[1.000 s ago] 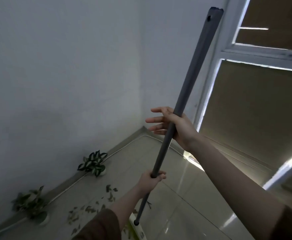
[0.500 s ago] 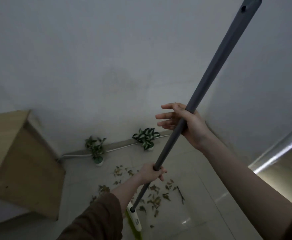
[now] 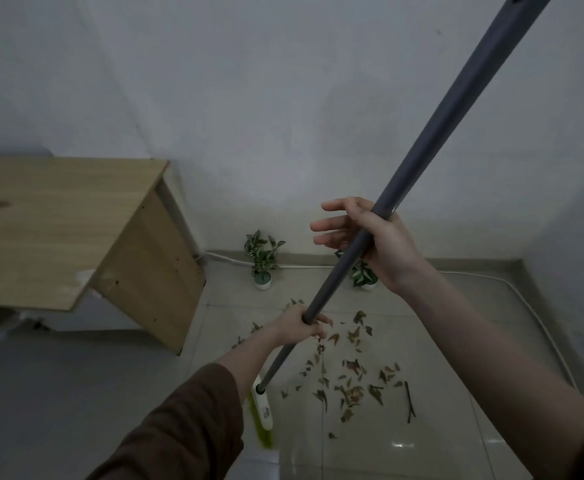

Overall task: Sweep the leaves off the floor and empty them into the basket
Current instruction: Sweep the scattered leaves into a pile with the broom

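I hold a long grey broom handle [image 3: 432,133] that runs from the top right down to a white and green broom head [image 3: 262,417] on the tiled floor. My left hand [image 3: 297,325] is wrapped around the lower part of the handle. Higher up, my right hand [image 3: 370,237] holds the handle against its palm with the fingers stretched out. Dry brown leaves [image 3: 349,372] lie scattered on the floor to the right of the broom head, with a dark twig [image 3: 410,403] among them. No basket is in view.
A light wooden desk [image 3: 58,230] stands at the left against the white wall. Two small potted plants [image 3: 262,261] [image 3: 363,277] sit on the floor by the wall behind the leaves. A white cable [image 3: 525,306] runs along the floor's edge at the right.
The view has swung left from the window and door to the wall, the desk and the leaves. Both hands have kept their places on the handle.
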